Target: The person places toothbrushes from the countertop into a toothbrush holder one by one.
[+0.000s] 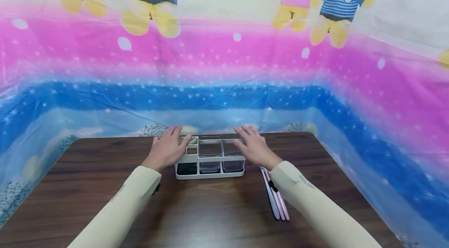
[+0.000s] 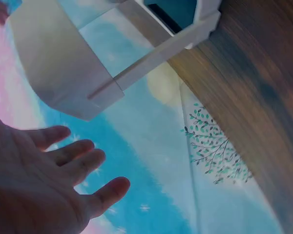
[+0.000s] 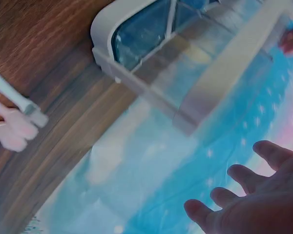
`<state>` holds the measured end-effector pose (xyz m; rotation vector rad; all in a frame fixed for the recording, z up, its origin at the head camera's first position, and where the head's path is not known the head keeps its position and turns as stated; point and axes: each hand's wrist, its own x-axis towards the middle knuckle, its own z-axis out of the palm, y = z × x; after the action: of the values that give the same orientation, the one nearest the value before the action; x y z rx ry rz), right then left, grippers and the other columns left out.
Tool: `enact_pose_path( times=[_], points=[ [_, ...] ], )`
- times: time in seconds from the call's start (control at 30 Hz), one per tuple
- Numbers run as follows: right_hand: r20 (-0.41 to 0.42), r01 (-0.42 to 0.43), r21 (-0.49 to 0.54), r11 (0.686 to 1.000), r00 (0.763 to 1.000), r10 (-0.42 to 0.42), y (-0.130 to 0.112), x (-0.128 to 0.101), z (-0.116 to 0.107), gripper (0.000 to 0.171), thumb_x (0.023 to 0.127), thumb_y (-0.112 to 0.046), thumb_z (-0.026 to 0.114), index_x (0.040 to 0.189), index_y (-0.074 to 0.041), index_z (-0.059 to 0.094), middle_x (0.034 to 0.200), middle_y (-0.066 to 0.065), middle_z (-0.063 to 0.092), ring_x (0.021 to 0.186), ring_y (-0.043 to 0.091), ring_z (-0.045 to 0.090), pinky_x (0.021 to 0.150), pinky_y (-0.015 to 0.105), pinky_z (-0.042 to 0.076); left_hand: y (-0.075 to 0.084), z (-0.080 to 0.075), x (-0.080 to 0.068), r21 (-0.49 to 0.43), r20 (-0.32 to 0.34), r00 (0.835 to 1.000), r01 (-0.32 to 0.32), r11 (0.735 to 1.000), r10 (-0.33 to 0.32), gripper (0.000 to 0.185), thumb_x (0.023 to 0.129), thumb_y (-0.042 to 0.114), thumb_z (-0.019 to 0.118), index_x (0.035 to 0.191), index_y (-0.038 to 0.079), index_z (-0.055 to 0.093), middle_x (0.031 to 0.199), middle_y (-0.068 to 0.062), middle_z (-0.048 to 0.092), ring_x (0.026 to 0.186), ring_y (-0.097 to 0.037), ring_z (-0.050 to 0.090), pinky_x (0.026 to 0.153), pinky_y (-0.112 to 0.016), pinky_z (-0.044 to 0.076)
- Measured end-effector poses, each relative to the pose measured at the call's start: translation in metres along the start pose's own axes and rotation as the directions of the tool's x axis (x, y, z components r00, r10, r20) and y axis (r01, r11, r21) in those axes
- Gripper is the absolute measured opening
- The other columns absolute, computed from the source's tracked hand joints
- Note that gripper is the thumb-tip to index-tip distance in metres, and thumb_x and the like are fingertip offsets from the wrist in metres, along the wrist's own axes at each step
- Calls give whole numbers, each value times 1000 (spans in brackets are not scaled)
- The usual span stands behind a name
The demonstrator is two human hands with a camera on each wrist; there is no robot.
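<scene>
Two long cream sleeves cover both arms down to the wrists. The right sleeve [image 1: 308, 197] has tiny dark writing. Both hands are bare, no rings.

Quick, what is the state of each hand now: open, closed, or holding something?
Left hand: open, fingers straight, beside the white organizer, holding nothing.
Right hand: open, fingers straight, at the organizer's other end, holding nothing.

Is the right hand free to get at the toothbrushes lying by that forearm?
Probably yes. The right hand is open beside the white holder, holding nothing, and the toothbrushes lie uncovered on the table beside its sleeve.
</scene>
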<state>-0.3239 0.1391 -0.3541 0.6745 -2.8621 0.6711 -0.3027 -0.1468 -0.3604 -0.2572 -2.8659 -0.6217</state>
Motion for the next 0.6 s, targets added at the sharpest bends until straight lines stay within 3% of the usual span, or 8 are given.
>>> enact_pose_path(
  times=[0.17, 0.3, 0.47, 0.6],
  points=[
    [-77, -36, 90, 995, 996, 43, 20, -17, -11, 50, 99, -30, 51, 145, -15, 39, 148, 15, 31, 135, 36, 23, 105, 60, 20, -11, -4, -1, -190, -34, 999, 27, 981, -34, 74, 98, 56, 28, 148, 0, 23, 149, -24, 25, 135, -42, 22, 103, -64, 13],
    [-106, -95, 108, 990, 989, 107, 35, -33, -14, 43, 96, -22, 56, 136, -8, 49, 136, 18, 43, 126, 36, 36, 99, 55, 34, -25, -4, -4, -315, -53, 998, -31, 949, 15, 72, 100, 52, 32, 148, 0, 21, 149, -25, 23, 135, -41, 22, 106, -60, 15],
    [-117, -208, 81, 975, 969, 216, 59, -53, -11, 27, 92, -15, 61, 117, -3, 62, 113, 14, 55, 108, 31, 47, 88, 48, 42, -38, 4, -9, -391, -27, 997, -76, 917, 71, 72, 99, 49, 40, 149, 2, 19, 147, -24, 27, 134, -39, 26, 105, -57, 22],
    [-54, -279, 81, 957, 957, 284, 81, -70, -2, 22, 90, -14, 63, 109, -2, 63, 99, 9, 60, 91, 25, 56, 77, 42, 47, -49, 15, -13, -399, 16, 996, -69, 914, 82, 76, 96, 49, 48, 150, 5, 17, 147, -23, 28, 134, -39, 26, 104, -59, 22]
  ],
)
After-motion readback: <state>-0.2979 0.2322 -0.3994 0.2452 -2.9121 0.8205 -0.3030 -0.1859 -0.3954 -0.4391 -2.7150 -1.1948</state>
